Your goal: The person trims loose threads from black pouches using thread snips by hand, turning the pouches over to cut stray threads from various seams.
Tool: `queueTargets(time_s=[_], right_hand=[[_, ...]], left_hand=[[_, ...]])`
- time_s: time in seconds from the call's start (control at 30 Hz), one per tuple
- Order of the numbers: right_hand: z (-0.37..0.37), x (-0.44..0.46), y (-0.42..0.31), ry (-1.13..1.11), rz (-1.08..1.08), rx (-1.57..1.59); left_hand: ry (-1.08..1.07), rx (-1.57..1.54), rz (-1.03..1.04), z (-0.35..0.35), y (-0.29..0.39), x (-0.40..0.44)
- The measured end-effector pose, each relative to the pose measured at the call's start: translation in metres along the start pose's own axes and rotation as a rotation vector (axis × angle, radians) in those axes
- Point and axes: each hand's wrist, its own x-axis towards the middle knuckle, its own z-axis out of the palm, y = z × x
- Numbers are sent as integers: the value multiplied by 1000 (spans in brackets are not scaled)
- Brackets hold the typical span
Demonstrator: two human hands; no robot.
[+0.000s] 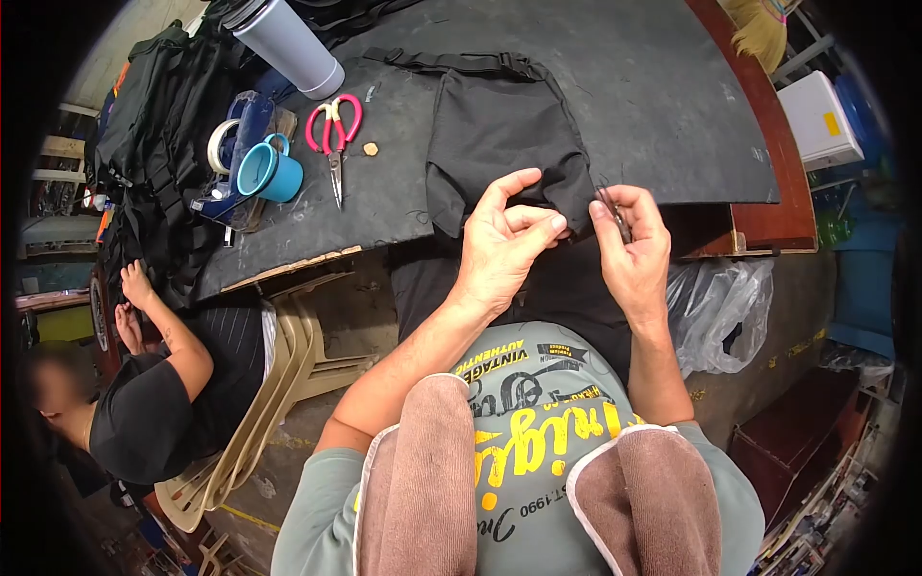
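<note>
A black fabric bag with a webbing strap and buckle at its top lies at the table's near edge, its lower end toward me. My left hand pinches the bag's lower edge between thumb and fingers, the index finger lifted. Just right of the bag's corner, my right hand is closed round a small dark metal tool, mostly hidden by the fingers; its kind I cannot make out. Thin loose threads show near the right fingertips. Red-handled scissors lie to the left of the bag.
Left on the dark table stand a blue mug, a roll of tape in a blue dispenser, and a grey tumbler. Black bags are heaped beyond. A seated person works at left. A plastic bag hangs at right.
</note>
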Motion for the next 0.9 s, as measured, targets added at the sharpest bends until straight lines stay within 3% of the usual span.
queueTargets(time_s=[0.2, 0.9], right_hand=[[-16, -21, 9, 32, -202, -125], [-4, -35, 22, 34, -46, 9]], left_hand=[[18, -27, -19, 5, -7, 4], [40, -117, 37, 14, -27, 3]])
